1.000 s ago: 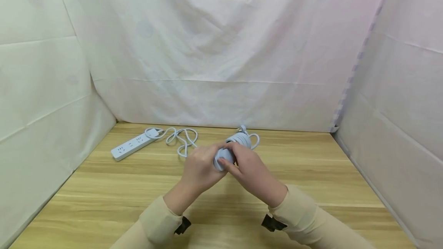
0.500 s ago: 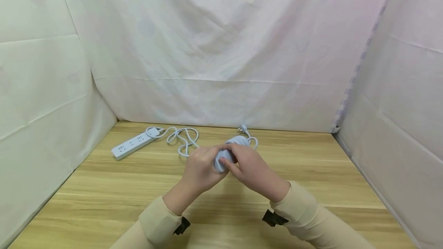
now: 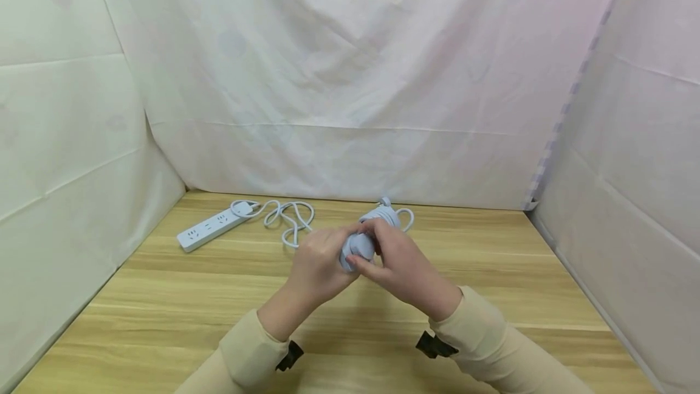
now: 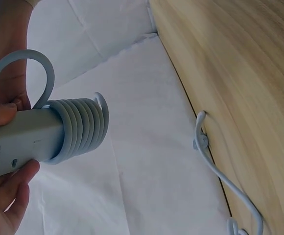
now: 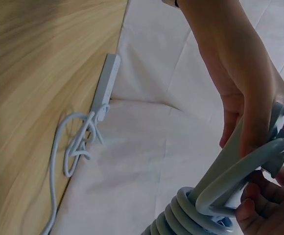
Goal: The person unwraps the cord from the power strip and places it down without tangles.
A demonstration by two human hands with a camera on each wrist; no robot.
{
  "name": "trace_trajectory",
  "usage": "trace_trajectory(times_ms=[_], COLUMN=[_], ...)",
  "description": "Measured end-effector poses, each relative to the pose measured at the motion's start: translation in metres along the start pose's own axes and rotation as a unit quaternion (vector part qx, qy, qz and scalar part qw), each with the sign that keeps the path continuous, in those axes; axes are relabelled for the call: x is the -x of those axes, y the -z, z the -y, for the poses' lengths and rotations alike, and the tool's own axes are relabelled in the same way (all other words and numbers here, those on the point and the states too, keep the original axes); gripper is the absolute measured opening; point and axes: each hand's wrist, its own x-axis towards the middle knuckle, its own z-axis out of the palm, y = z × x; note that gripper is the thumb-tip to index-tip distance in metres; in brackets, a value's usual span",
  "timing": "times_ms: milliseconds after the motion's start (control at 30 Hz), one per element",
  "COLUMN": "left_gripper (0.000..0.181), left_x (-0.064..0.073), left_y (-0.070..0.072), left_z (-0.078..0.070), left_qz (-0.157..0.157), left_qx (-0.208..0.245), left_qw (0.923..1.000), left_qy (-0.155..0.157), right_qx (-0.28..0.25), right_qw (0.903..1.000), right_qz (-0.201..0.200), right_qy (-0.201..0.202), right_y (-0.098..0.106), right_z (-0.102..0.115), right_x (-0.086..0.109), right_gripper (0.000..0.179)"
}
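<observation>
Both hands hold a white power strip (image 4: 27, 139) up above the table, its grey-white cord wound in a tight coil (image 4: 81, 127) round the far end. My left hand (image 3: 317, 263) grips the strip's body, fingers on one side and thumb on the other. With thumb and fingers, my right hand (image 3: 401, 266) holds the cord's plug (image 5: 281, 147) right at the strip's near end. A loop of cord (image 5: 240, 171) runs from that plug back to the coil. Plug pins are hidden. In the head view, the hands cover most of the strip.
A second white power strip (image 3: 213, 227) lies at the table's back left, its cord (image 3: 287, 214) loosely looped rightward. Another plug (image 3: 385, 201) lies near the back edge, behind the coil. White cloth (image 3: 339, 78) hangs round the wooden table (image 3: 164, 333).
The right hand has shifted slightly, and more of the plug's rounded back shows between its thumb and fingers. The coil tilted a little to the right. The left hand has hardly moved.
</observation>
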Motion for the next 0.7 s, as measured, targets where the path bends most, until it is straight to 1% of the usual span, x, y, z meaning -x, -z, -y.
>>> trace_trajectory(times_ms=[100,167,267,367,533,700], left_gripper=[0.043,0.044,0.045,0.044,0.042,0.042], left_x=[-0.0026,-0.0038,-0.0042,-0.0041,-0.0042,-0.0031], left_y=[0.0017,0.0022,0.0024,0.0023,0.0026,0.0026], left_z=[-0.0001,0.0001,0.0006,0.0007,0.0005,0.0017], left_qz=[-0.004,-0.008,-0.012,-0.016,-0.018,-0.016], left_qx=[0.001,0.001,-0.005,-0.015,-0.028,-0.024], left_qw=[1.0,1.0,0.9999,0.9997,0.9993,0.9992], left_qy=[-0.003,-0.003,0.0,0.006,0.015,0.027], right_qx=[0.014,0.033,0.067,0.088,0.087,0.081], right_qw=[0.9996,0.9981,0.9929,0.9876,0.9869,0.9897], right_qz=[-0.013,-0.026,-0.051,-0.072,-0.086,-0.077], right_qy=[0.023,0.045,0.085,0.109,0.105,0.09], right_y=[-0.0003,-0.0006,-0.0015,-0.0032,-0.0055,-0.0063], right_z=[-0.0009,-0.0011,-0.0006,0.0004,0.0013,0.0026], right_x=[0.0001,-0.0002,-0.0016,-0.0033,-0.0045,-0.0052], right_gripper=[0.042,0.042,0.046,0.049,0.049,0.043])
